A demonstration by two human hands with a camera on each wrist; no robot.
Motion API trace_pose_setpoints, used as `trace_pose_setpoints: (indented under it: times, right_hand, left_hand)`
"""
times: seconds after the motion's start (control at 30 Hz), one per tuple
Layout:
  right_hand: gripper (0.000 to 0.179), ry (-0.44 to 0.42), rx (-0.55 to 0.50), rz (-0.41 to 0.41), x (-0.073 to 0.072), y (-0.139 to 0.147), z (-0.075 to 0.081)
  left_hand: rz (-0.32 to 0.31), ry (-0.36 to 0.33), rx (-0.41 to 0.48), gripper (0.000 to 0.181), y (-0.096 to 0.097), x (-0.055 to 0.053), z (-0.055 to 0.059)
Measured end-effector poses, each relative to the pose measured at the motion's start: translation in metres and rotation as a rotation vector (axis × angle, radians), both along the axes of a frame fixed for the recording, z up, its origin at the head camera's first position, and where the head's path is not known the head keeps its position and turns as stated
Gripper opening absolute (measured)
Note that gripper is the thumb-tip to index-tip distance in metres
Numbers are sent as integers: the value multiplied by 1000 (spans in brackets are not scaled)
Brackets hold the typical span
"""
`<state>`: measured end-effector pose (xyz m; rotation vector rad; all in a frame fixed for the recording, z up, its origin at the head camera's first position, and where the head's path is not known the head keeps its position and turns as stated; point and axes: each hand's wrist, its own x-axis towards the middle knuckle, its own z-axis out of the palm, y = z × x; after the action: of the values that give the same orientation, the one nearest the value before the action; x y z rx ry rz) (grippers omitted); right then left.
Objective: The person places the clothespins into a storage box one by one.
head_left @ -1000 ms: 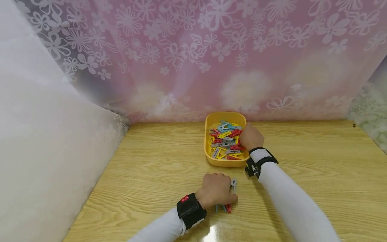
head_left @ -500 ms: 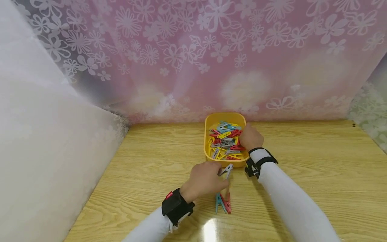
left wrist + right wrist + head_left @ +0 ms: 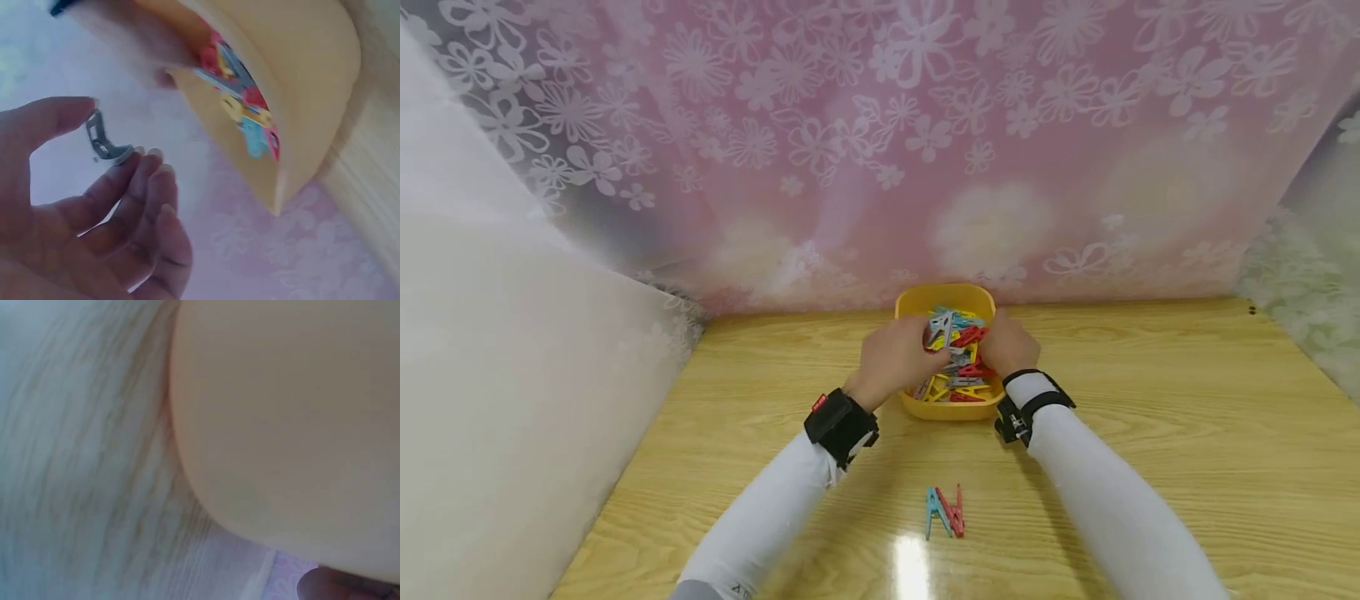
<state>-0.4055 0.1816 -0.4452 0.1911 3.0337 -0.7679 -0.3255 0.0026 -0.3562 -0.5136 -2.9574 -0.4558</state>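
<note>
My left hand [image 3: 893, 354] is over the left part of a yellow plastic basket [image 3: 951, 412]. It pinches a grey clothespin [image 3: 99, 134] between thumb and fingertips, as the left wrist view shows. Inside the basket lies a pile of red, yellow, blue and grey clothespins [image 3: 972, 336]. My right hand [image 3: 1011, 343] grips the basket's right rim, its fingers partly hidden. The right wrist view is mostly filled by the basket's outer wall [image 3: 281, 425]. On the table, nearer to me, a blue clothespin [image 3: 934, 510] and a red clothespin [image 3: 955, 512] lie side by side, touching.
The wood-grain table [image 3: 760, 442] runs back to a pink flowered curtain [image 3: 820, 167], with the basket close in front of it. A white sheet [image 3: 512, 350] hangs along the left side.
My left hand has lifted the grey clothespin from beside the blue and red ones and carried it forward over the basket. My right hand has stayed on the rim.
</note>
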Motion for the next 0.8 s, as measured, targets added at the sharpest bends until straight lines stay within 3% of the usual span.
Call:
trace_pose_setpoints:
  times: [0.17,0.33,0.6,0.67,0.8]
  right_hand:
    - [35,-8,1,13,0,-3,-1]
    - [33,-5,10,13,0,-1,1]
    - [36,-13,21,4,-1,-2,-1]
    - [36,-20,20,-1,-1,-3,-1]
    - [38,-25,18,-10,-2,-3,2]
  left_hand:
    - [80,17,-27,37,3,-29,-10]
    - [133,40,-79,52,-1,-40,-25]
    - [111,96,50,17,-18,-23,-36]
    - [99,69,69,16,-23,-14,-36]
    - [49,-68,40,25,-33,10,-37]
